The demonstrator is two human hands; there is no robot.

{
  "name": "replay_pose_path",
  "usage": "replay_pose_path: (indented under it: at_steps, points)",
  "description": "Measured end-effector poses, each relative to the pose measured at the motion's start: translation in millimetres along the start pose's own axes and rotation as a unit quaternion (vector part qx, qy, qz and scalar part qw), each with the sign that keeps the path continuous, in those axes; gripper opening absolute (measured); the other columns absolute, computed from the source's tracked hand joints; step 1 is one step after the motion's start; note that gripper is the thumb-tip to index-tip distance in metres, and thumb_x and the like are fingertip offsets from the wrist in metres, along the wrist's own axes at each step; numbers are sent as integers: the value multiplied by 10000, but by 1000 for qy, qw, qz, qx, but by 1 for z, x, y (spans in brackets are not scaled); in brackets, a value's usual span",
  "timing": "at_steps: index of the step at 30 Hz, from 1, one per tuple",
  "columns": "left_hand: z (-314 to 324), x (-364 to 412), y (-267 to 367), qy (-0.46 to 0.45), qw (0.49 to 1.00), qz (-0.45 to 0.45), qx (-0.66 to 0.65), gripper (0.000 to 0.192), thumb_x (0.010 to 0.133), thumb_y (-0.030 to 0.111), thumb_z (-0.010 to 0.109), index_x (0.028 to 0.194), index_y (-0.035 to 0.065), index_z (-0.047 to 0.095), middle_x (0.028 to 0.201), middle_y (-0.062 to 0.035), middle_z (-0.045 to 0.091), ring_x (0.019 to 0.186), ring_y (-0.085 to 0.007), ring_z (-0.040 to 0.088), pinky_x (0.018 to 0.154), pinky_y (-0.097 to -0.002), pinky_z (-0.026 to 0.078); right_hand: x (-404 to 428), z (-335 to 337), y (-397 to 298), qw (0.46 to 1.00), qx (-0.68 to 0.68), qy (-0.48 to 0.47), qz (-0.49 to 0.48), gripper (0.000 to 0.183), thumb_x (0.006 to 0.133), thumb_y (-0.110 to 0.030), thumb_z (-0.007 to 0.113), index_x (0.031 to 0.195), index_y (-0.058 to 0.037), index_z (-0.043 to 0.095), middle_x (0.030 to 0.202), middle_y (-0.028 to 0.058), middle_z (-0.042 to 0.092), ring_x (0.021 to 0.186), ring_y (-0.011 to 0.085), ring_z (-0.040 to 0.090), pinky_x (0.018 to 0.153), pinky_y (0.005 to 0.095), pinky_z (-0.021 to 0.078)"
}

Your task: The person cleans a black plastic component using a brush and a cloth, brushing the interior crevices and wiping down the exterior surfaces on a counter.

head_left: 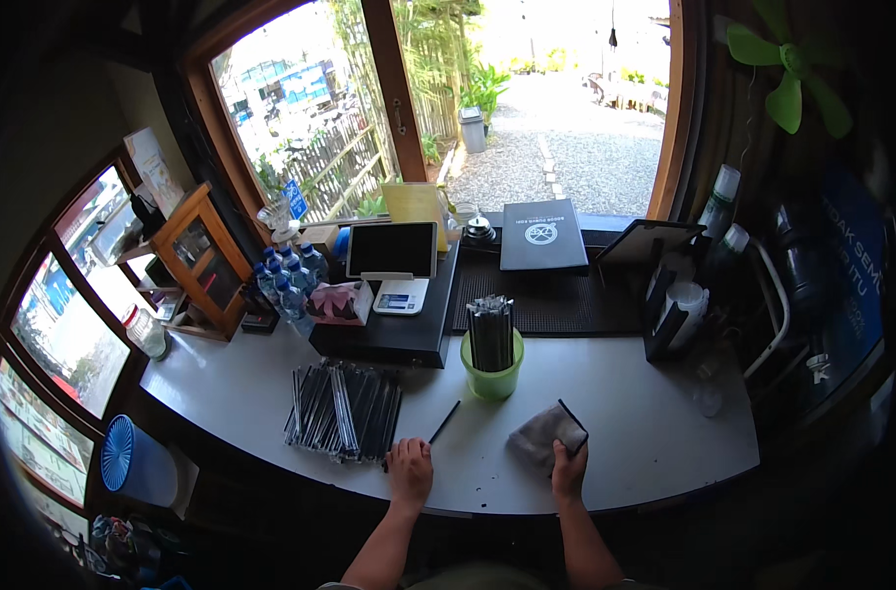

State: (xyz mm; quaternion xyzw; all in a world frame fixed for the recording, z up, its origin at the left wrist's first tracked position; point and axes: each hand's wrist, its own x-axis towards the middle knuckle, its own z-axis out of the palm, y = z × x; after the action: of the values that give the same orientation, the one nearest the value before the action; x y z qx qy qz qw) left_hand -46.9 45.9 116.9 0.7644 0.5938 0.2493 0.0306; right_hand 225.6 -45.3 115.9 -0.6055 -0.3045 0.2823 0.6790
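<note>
My right hand grips a folded grey cloth with a dark edge, just above or on the white counter near its front edge. My left hand rests with bent fingers at the counter's front. A single black straw sticks out beyond its fingertips; whether the fingers hold it is hidden. To the left of that hand lies a pile of black straws in clear wrappers. Farther back stands a light green bucket, with a bundle of wrapped straws upright in it.
Small dark scraps dot the white counter between my hands. Behind the pile, a black cash drawer carries a tablet and a tissue box. Water bottles stand left of it; a cup holder stands right.
</note>
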Motion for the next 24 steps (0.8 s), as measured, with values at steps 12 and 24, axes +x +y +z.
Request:
replay_pose_path:
  at_steps: [12, 24]
  points:
    - [-2, -3, -21, -7, 994, 44, -104, 172, 976, 220, 525, 960, 77, 620, 971, -99, 641, 954, -300, 586, 832, -424, 409, -46, 73, 14, 996, 77, 47, -13, 490, 917, -79, 570, 1375, -3, 413, 1245, 127, 540, 1147, 241, 528, 1030, 349, 394]
    - [-10, -15, -28, -99, 928, 54, -355, 187, 976, 205, 558, 1053, 36, 570, 989, -222, 647, 929, -442, 632, 766, -489, 511, -109, 142, -6, 748, 591, -155, 259, 583, 966, -433, 413, 1415, -62, 434, 1390, 137, 529, 1267, 318, 500, 1110, 468, 345]
